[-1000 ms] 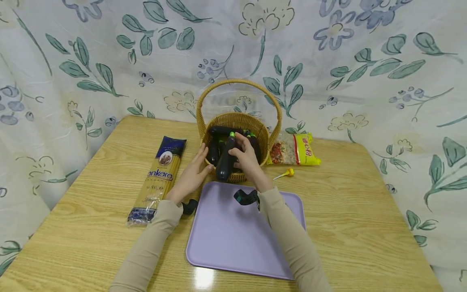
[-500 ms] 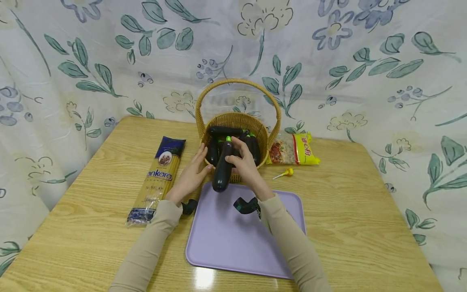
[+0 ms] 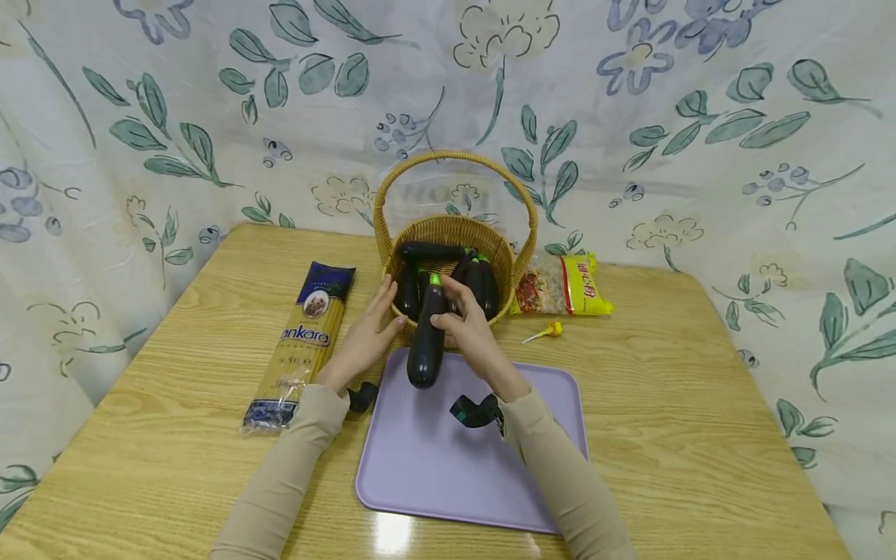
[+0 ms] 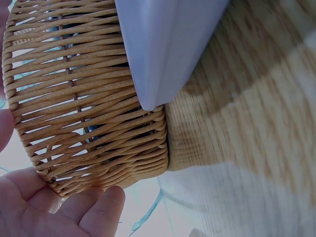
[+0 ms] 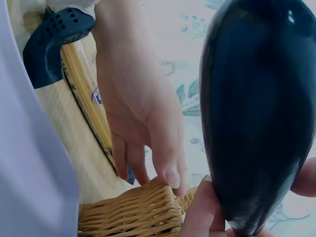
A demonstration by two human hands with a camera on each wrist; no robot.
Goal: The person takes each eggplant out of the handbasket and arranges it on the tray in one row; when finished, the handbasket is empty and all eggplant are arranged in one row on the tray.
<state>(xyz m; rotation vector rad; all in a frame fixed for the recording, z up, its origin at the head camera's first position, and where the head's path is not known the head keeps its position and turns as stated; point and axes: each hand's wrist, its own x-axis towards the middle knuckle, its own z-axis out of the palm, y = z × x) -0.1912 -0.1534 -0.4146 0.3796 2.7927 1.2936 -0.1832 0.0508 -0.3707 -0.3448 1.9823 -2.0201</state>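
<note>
A dark, glossy eggplant (image 3: 425, 350) hangs tilted over the wicker basket's front edge, its green stem end uppermost and its fat end above the tray. My right hand (image 3: 472, 330) grips it near the stem, thumb on one side and fingers on the other; the right wrist view shows the eggplant (image 5: 259, 108) up close. The wicker basket (image 3: 455, 225), with a tall arched handle, holds several more eggplants (image 3: 430, 250). On the basket's left side rests my left hand (image 3: 367, 338), fingers along the outside and thumb near the front rim. In the left wrist view its fingertips (image 4: 106, 210) touch the weave.
A lilac tray (image 3: 462, 467) lies in front of the basket. Left of it is a pack of spaghetti (image 3: 301, 342). To the right are a yellow-ended food bag (image 3: 563, 286) and a yellow lollipop (image 3: 553, 330). A floral curtain (image 3: 448, 93) hangs behind the wooden table (image 3: 686, 412).
My right hand has drawn the eggplant out of the basket, toward me, so that its fat end now hangs over the tray. The left hand stays at the basket's side.
</note>
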